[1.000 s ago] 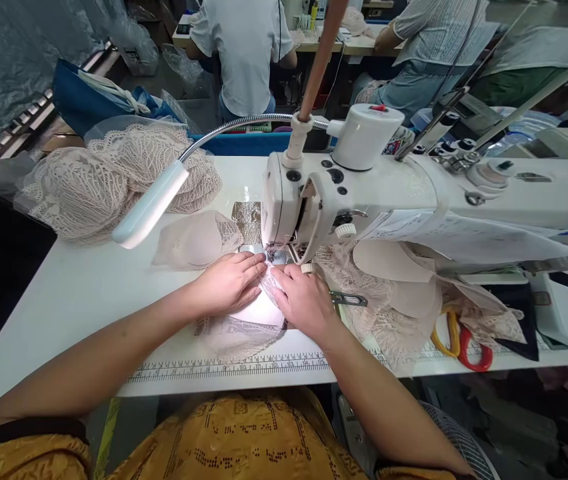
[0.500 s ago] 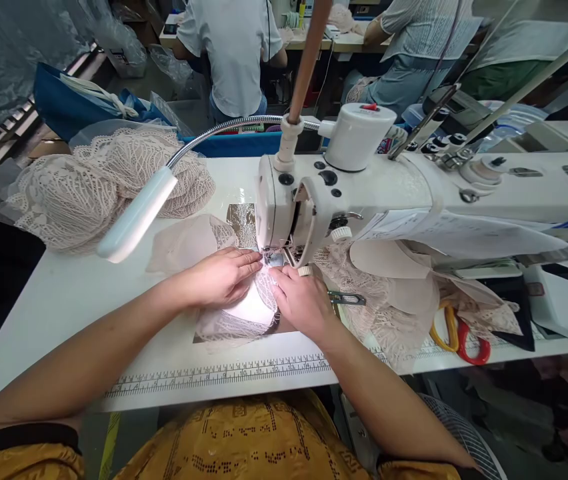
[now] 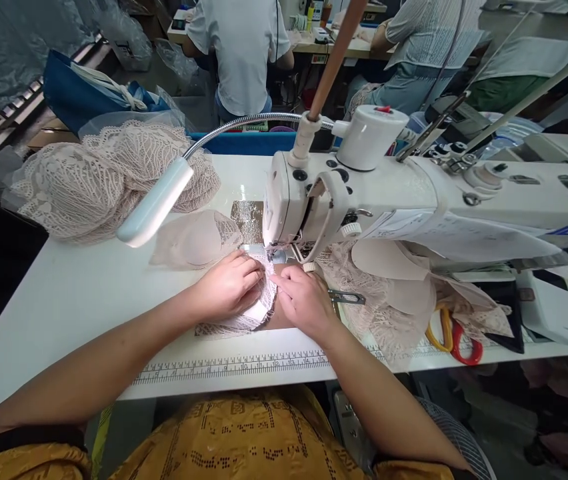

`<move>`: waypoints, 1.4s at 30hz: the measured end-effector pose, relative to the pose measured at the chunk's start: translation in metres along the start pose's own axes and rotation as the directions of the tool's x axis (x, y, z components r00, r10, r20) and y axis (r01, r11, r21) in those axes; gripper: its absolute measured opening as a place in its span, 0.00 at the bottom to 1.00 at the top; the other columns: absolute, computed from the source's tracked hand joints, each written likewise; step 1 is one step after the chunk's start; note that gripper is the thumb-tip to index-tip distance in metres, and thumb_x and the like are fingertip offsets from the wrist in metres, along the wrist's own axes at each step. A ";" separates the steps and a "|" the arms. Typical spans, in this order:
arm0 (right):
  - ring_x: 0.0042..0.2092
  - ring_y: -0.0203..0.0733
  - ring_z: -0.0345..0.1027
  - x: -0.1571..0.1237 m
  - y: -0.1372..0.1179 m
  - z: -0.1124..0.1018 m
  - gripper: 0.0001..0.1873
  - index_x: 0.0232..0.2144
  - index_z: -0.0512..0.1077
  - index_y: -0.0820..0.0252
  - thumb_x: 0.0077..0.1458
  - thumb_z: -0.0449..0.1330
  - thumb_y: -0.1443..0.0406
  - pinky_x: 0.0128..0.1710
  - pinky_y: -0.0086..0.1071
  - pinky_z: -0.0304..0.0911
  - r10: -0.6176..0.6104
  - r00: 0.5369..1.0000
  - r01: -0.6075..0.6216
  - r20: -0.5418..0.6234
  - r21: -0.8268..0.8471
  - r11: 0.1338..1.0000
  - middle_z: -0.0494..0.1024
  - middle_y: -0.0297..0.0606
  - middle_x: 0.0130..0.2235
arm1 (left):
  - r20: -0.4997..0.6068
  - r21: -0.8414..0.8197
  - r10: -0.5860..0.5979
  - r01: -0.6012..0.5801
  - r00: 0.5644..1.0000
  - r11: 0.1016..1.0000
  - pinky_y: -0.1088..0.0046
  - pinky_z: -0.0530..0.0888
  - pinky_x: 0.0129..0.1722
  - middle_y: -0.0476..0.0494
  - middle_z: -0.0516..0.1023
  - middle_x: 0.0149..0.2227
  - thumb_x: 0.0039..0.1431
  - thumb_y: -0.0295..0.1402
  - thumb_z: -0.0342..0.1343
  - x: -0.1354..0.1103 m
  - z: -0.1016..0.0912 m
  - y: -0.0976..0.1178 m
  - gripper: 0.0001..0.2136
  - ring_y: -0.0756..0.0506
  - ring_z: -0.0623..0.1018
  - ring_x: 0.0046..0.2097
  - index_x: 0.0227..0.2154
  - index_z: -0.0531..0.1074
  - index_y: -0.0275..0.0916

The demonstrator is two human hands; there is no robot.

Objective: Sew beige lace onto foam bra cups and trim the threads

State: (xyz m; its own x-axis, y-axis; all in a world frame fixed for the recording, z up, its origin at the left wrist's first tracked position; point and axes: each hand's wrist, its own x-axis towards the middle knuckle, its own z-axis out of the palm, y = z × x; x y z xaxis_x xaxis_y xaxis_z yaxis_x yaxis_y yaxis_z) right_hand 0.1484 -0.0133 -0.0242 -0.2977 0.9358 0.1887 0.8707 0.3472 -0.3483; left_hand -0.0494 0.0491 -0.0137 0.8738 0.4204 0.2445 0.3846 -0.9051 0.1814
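The left hand [image 3: 229, 287] and right hand [image 3: 305, 301] each hold a pale pink lace piece [image 3: 238, 324] in a pinching grip. It lies on the white counter [image 3: 64, 300], beneath a white sewing machine [image 3: 289, 200].

Bright, even workroom light fills the white table [image 3: 64, 300]. A hot patch of light lies on the pale lace piece [image 3: 257, 313] between the left hand [image 3: 229, 287] and the right hand [image 3: 304, 300], washing the cloth nearly white. The gooseneck lamp [image 3: 155, 203] just beyond the left hand gleams pale. Shadows under both hands are short and soft. The wide lens bows the printed ruler [image 3: 234, 365] on the near side of the hands and stretches both forearms toward the lower corners. Under the table to the right, the view turns dim and soft.
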 end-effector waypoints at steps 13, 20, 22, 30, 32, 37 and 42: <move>0.34 0.40 0.62 0.005 0.005 0.004 0.20 0.48 0.76 0.59 0.59 0.50 0.72 0.35 0.33 0.56 0.002 1.000 -0.002 0.006 0.013 1.000 0.74 0.38 0.35 | 0.039 0.026 -0.012 0.011 0.999 1.000 0.51 0.62 0.61 0.34 0.75 0.47 0.62 0.29 0.50 -0.001 -0.004 -0.020 0.14 0.39 0.75 0.48 0.48 0.73 0.32; 0.40 0.45 0.67 0.008 0.007 0.004 0.21 0.49 0.74 0.61 0.57 0.49 0.73 0.41 0.36 0.61 0.077 0.997 -0.076 0.021 -0.028 0.997 0.76 0.43 0.42 | 0.031 0.009 0.076 -0.077 0.997 0.997 0.51 0.65 0.57 0.31 0.75 0.46 0.62 0.28 0.50 0.002 0.004 -0.014 0.15 0.38 0.73 0.50 0.50 0.72 0.31; 0.42 0.45 0.68 0.008 0.007 0.003 0.21 0.48 0.74 0.61 0.57 0.49 0.73 0.43 0.36 0.62 0.087 0.996 -0.087 0.015 -0.026 0.996 0.76 0.44 0.43 | 0.028 -0.023 0.074 -0.073 0.997 0.997 0.51 0.66 0.54 0.31 0.75 0.47 0.62 0.28 0.50 0.002 0.006 -0.012 0.16 0.37 0.72 0.50 0.52 0.71 0.33; 0.37 0.42 0.67 0.007 0.001 0.001 0.19 0.47 0.75 0.58 0.59 0.50 0.72 0.39 0.34 0.59 0.049 0.999 -0.049 0.011 -0.038 0.998 0.76 0.40 0.41 | 0.053 -0.030 0.076 -0.075 0.996 0.997 0.52 0.66 0.52 0.31 0.74 0.50 0.65 0.30 0.47 0.002 0.004 -0.008 0.16 0.38 0.72 0.50 0.53 0.70 0.33; 0.35 0.41 0.66 0.007 0.001 0.001 0.19 0.48 0.75 0.57 0.60 0.49 0.71 0.38 0.33 0.59 0.047 0.999 -0.045 0.026 -0.045 0.998 0.76 0.39 0.40 | 0.053 -0.038 0.078 -0.076 0.996 0.996 0.51 0.64 0.55 0.33 0.74 0.52 0.65 0.30 0.47 0.000 0.003 -0.009 0.17 0.38 0.72 0.51 0.53 0.70 0.33; 0.35 0.40 0.65 0.009 0.000 0.001 0.20 0.49 0.75 0.56 0.60 0.50 0.72 0.36 0.33 0.58 0.065 0.996 -0.061 0.057 -0.074 0.995 0.75 0.39 0.40 | 0.056 -0.041 0.065 -0.063 0.996 0.997 0.49 0.60 0.60 0.34 0.73 0.56 0.65 0.31 0.48 -0.003 0.005 -0.015 0.19 0.37 0.72 0.54 0.56 0.68 0.33; 0.37 0.43 0.66 0.012 0.000 0.002 0.21 0.52 0.73 0.57 0.60 0.49 0.71 0.36 0.34 0.58 0.082 0.994 -0.073 0.071 -0.120 0.990 0.76 0.40 0.41 | 0.052 -0.021 0.061 -0.060 0.997 0.998 0.47 0.62 0.58 0.32 0.73 0.55 0.64 0.30 0.49 0.000 0.005 -0.017 0.19 0.36 0.71 0.54 0.56 0.68 0.31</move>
State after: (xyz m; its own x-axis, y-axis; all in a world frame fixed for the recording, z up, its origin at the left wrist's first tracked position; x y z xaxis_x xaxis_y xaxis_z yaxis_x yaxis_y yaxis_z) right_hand 0.1435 -0.0020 -0.0237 -0.2524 0.9631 0.0937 0.9307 0.2681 -0.2488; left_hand -0.0544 0.0642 -0.0216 0.9098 0.3608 0.2050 0.3255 -0.9270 0.1865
